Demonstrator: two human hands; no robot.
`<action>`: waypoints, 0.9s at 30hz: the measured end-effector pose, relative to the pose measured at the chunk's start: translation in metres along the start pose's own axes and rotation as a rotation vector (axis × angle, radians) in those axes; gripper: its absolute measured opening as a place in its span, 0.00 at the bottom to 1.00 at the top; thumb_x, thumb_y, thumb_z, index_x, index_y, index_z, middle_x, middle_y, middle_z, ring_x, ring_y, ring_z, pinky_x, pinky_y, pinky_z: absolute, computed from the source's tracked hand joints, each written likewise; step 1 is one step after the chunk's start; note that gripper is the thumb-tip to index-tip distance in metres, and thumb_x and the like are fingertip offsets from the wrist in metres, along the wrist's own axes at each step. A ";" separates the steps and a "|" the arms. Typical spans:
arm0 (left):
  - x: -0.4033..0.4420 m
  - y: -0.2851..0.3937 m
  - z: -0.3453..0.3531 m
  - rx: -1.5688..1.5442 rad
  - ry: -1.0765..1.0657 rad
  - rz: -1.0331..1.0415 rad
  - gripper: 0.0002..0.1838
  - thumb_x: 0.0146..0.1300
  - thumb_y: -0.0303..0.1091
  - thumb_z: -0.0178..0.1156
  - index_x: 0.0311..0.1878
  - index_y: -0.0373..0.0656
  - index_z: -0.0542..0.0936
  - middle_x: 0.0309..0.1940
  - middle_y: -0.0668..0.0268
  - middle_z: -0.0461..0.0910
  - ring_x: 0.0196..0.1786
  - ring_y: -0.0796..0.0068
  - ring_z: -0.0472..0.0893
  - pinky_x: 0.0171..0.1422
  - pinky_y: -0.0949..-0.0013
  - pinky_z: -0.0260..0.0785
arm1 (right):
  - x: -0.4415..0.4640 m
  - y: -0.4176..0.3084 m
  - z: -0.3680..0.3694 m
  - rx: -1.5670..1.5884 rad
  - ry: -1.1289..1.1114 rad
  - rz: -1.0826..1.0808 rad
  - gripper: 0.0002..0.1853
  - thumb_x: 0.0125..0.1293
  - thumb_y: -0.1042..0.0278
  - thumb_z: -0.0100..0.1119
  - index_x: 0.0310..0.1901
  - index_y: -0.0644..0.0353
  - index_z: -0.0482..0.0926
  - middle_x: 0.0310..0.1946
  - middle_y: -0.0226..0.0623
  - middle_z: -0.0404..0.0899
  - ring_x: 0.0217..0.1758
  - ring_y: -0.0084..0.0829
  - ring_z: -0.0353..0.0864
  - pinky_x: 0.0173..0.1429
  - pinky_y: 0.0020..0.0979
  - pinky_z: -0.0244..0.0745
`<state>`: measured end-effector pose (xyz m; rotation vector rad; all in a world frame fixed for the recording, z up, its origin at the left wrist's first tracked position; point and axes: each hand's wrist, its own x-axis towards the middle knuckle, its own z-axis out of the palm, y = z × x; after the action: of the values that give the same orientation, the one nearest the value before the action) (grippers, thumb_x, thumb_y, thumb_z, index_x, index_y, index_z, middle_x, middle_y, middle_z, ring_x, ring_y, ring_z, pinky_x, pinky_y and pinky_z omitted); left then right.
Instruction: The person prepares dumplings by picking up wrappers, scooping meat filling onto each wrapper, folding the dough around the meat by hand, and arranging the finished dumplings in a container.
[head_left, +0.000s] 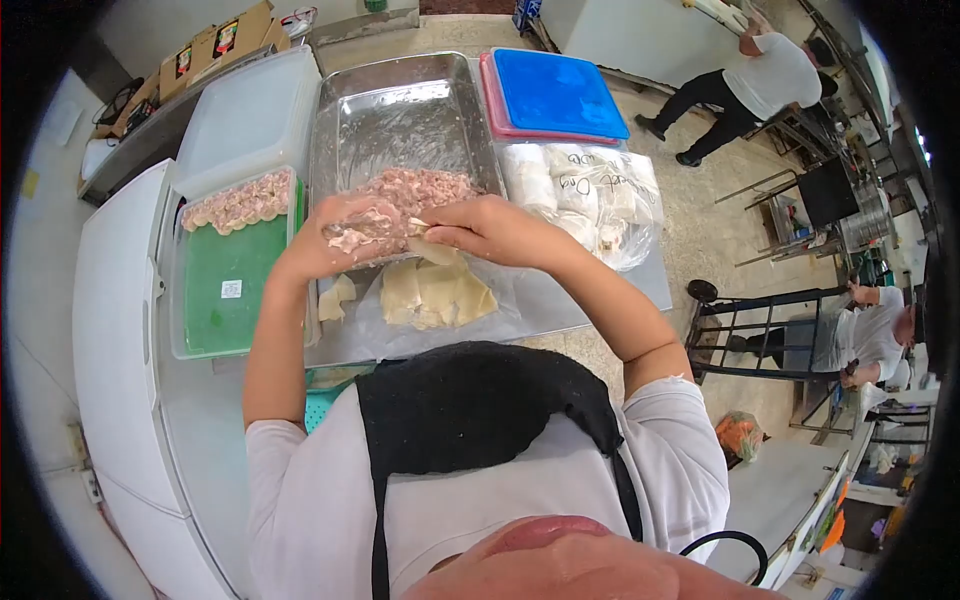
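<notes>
My left hand [318, 245] is smeared with pink ground meat [415, 188] and curls over the near edge of a deep metal tray [400, 120]; its fingers are partly hidden by the meat on them. Fingertips of my right hand [492, 232] pinch a thin pale dough wrapper [440, 254], which hangs close beside the left fingers. Below both hands, a stack of dough wrappers [435, 297] lies on clear plastic. A smaller piece of wrapper [338, 298] rests to its left. The ground meat is heaped at the tray's near end.
At left, a green-bottomed plastic container [228, 280] holds rows of filled dumplings [237, 201]. Bagged white packs [585, 195] and a blue lid [560, 92] are at right. One person [770, 75] stands beyond; another [865, 340] grips a hand truck [765, 333].
</notes>
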<state>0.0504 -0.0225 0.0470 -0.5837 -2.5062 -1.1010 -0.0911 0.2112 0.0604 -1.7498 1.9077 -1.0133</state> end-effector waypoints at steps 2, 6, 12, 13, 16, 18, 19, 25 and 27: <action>-0.016 -0.030 0.018 0.072 0.014 -0.120 0.29 0.48 0.31 0.72 0.56 0.43 0.76 0.47 0.62 0.80 0.49 0.69 0.78 0.54 0.68 0.70 | 0.004 0.029 0.000 0.038 -0.032 -0.021 0.18 0.69 0.58 0.54 0.52 0.63 0.78 0.43 0.50 0.81 0.45 0.49 0.81 0.49 0.38 0.75; -0.013 -0.046 0.037 -0.355 0.215 -0.833 0.28 0.49 0.42 0.72 0.52 0.39 0.78 0.42 0.60 0.82 0.48 0.69 0.79 0.55 0.65 0.70 | 0.007 0.041 -0.009 -0.290 0.047 0.004 0.16 0.67 0.57 0.55 0.51 0.54 0.79 0.37 0.45 0.81 0.39 0.47 0.81 0.44 0.41 0.76; -0.025 -0.066 0.062 -0.141 0.292 -0.719 0.34 0.52 0.46 0.69 0.59 0.39 0.74 0.42 0.59 0.80 0.37 0.74 0.79 0.44 0.69 0.72 | 0.008 0.090 0.046 -0.351 0.199 -0.005 0.14 0.65 0.58 0.57 0.50 0.52 0.79 0.38 0.43 0.81 0.40 0.46 0.81 0.43 0.43 0.76; -0.034 -0.068 0.068 -0.138 0.314 -0.741 0.34 0.52 0.46 0.69 0.59 0.39 0.74 0.42 0.59 0.80 0.37 0.74 0.79 0.44 0.69 0.72 | 0.007 0.102 0.039 -0.339 0.176 -0.022 0.14 0.65 0.58 0.57 0.50 0.52 0.79 0.38 0.43 0.81 0.40 0.46 0.81 0.43 0.43 0.76; -0.027 -0.025 0.064 -0.412 0.388 -0.925 0.42 0.55 0.36 0.69 0.72 0.45 0.59 0.32 0.71 0.76 0.28 0.83 0.72 0.31 0.76 0.65 | 0.002 0.121 0.009 -0.580 -0.098 0.291 0.13 0.66 0.59 0.56 0.48 0.54 0.80 0.41 0.46 0.81 0.44 0.49 0.80 0.47 0.43 0.75; -0.013 0.014 0.046 -0.358 0.338 -0.921 0.41 0.53 0.36 0.69 0.70 0.44 0.61 0.43 0.62 0.76 0.37 0.72 0.76 0.42 0.68 0.67 | -0.007 0.099 -0.017 -0.407 -0.033 0.302 0.13 0.67 0.59 0.56 0.47 0.58 0.81 0.39 0.46 0.83 0.42 0.44 0.82 0.46 0.38 0.75; -0.010 0.021 0.046 -0.303 0.277 -0.900 0.40 0.52 0.37 0.70 0.68 0.43 0.64 0.53 0.53 0.77 0.46 0.62 0.80 0.52 0.61 0.70 | -0.010 0.093 -0.024 -0.406 -0.049 0.293 0.13 0.67 0.59 0.56 0.47 0.58 0.81 0.39 0.46 0.83 0.42 0.44 0.82 0.46 0.38 0.75; -0.001 0.007 0.053 0.198 0.094 -0.448 0.27 0.51 0.41 0.70 0.54 0.41 0.77 0.52 0.51 0.78 0.50 0.54 0.78 0.57 0.62 0.69 | -0.015 0.059 -0.006 0.134 -0.192 0.062 0.17 0.71 0.59 0.53 0.50 0.65 0.78 0.37 0.43 0.82 0.39 0.25 0.78 0.47 0.29 0.72; -0.008 0.000 0.067 0.242 0.163 -0.575 0.25 0.50 0.39 0.70 0.52 0.40 0.78 0.48 0.53 0.79 0.50 0.57 0.78 0.57 0.62 0.68 | -0.011 0.069 -0.016 0.118 -0.215 0.029 0.16 0.70 0.59 0.53 0.48 0.64 0.79 0.35 0.43 0.81 0.38 0.30 0.80 0.45 0.32 0.73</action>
<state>0.0481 0.0264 0.0000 0.3046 -2.6682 -0.9424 -0.1493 0.2244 0.0201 -1.6849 1.7019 -0.8705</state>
